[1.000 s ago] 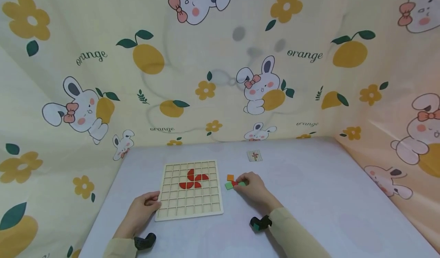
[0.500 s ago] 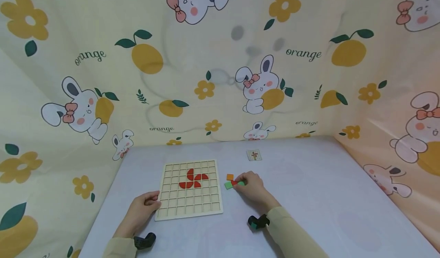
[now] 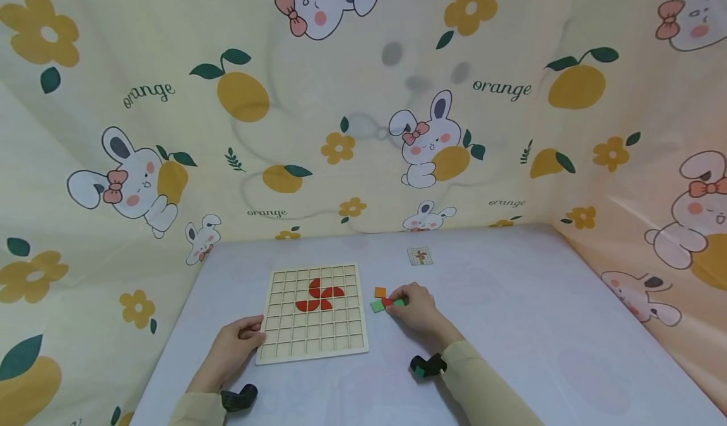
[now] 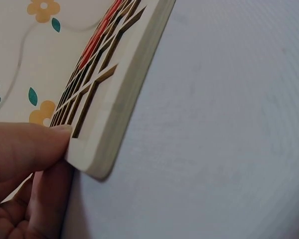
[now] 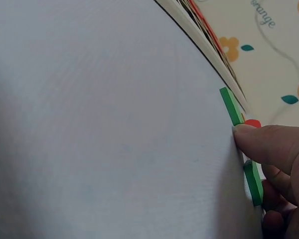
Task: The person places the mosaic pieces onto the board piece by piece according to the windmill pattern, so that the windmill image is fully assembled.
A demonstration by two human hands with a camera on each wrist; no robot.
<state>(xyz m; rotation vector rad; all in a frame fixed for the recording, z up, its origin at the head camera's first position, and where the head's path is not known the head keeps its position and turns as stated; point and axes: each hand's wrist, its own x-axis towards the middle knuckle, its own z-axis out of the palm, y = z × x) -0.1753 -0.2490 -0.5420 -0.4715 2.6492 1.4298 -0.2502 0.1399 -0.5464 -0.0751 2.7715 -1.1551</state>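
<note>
A cream gridded board (image 3: 318, 339) lies on the table with several red rounded pieces (image 3: 310, 306) set in its cells as a pinwheel. My left hand (image 3: 233, 346) grips the board's near left edge, its thumb (image 4: 40, 147) at the corner in the left wrist view. Right of the board, my right hand (image 3: 419, 312) pinches a red piece (image 3: 387, 302), partly hidden by the fingers. Beside that piece lie a green tile (image 3: 378, 307), another green tile (image 5: 253, 183) close under the fingers, and an orange square tile (image 3: 380, 292).
A small card (image 3: 420, 256) printed with a grid and a red pinwheel lies farther back on the white tabletop (image 3: 511, 325). A cloth (image 3: 318, 129) patterned with rabbits and oranges hangs behind and at both sides. Each wrist wears a black device (image 3: 240, 399).
The head view has shifted very slightly. Both hands keep their places, the left at the board's edge and the right at the red piece.
</note>
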